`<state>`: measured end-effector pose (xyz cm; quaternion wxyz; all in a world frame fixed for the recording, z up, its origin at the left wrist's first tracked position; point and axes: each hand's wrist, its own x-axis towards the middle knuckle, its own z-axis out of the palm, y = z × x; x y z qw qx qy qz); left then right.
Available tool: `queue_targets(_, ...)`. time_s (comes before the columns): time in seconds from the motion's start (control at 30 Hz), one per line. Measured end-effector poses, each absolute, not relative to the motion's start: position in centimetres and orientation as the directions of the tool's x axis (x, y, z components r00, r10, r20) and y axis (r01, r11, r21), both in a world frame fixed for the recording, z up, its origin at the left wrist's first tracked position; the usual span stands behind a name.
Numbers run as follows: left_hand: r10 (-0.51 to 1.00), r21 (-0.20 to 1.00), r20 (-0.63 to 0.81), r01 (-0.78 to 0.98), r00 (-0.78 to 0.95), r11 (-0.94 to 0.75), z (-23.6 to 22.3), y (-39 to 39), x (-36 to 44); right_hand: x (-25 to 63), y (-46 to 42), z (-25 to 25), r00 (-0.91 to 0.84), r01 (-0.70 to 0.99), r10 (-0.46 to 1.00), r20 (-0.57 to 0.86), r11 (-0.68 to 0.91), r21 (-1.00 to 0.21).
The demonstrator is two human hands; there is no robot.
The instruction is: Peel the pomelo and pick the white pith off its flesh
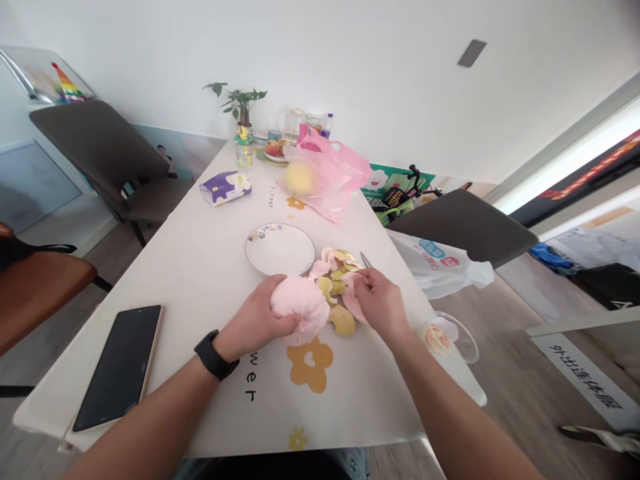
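Left hand, half open, grips the peeled pomelo. Right hand, fingertips pinched, apparently holds pink pith beside peel pieces.

View: head, sole camera | Mount: wearer's head, above the table's 6 o'clock end | Facing: forward and down, toward the wall at 12 | Range: left hand and right hand close, wall farther | Span: wide, 9 to 3 o'clock
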<state>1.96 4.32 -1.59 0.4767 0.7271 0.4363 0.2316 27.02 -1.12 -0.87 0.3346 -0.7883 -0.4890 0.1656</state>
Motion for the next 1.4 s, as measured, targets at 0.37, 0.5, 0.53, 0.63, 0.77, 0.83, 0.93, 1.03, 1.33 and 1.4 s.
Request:
queue_targets(0.37,0.897,0.861,0.141,0.395,0.419,-0.32,-2.7,3.8,2.4,30.6,1.3,-0.1,0.177,0.967,0.961,0.215,-0.129,-0.22)
queue_targets(0.5,0.854,0.811,0.281,0.366,0.438,-0.455,-3.1,3.4,2.6,30.7,2.7,-0.4,0.112,0.991,0.989,0.093,-0.105,-0.083)
queue_targets(0.53,0.843,0.801,0.296,0.363,0.449,-0.475,-3.1,3.4,2.7,30.7,2.9,-0.4,0.098,0.993,0.993,0.063,-0.094,-0.071)
queue_targets(0.63,0.83,0.792,0.304,0.36,0.468,-0.494,-3.2,3.2,2.7,30.0,2.8,0.3,0.042,0.998,0.997,0.057,-0.038,-0.057)
queue_targets(0.77,0.847,0.809,0.281,0.364,0.452,-0.462,-3.5,3.1,2.9,27.0,0.5,2.5,-0.144,0.977,0.955,0.26,0.179,-0.116)
queue_targets(0.83,0.852,0.812,0.285,0.362,0.438,-0.458,-3.8,3.0,3.1,25.0,-0.8,3.8,-0.305,0.923,0.925,0.225,0.345,-0.17)
queue_targets(0.93,0.855,0.817,0.28,0.359,0.438,-0.451,-4.0,3.1,3.1,22.6,-1.7,5.2,-0.452,0.884,0.882,0.133,0.463,-0.065)
queue_targets(1.03,0.853,0.837,0.23,0.352,0.469,-0.419,-3.9,3.1,2.9,21.3,-1.5,5.5,-0.503,0.861,0.861,0.078,0.49,0.138)
queue_targets(1.33,0.823,0.798,0.328,0.33,0.463,-0.504,-4.0,2.4,3.5,19.8,-0.4,6.0,-0.532,0.723,0.836,-0.134,0.532,0.441)
queue_targets(1.4,0.824,0.79,0.333,0.342,0.458,-0.509,-4.1,2.3,3.6,19.6,-0.4,5.9,-0.513,0.736,0.849,-0.126,0.511,0.444)
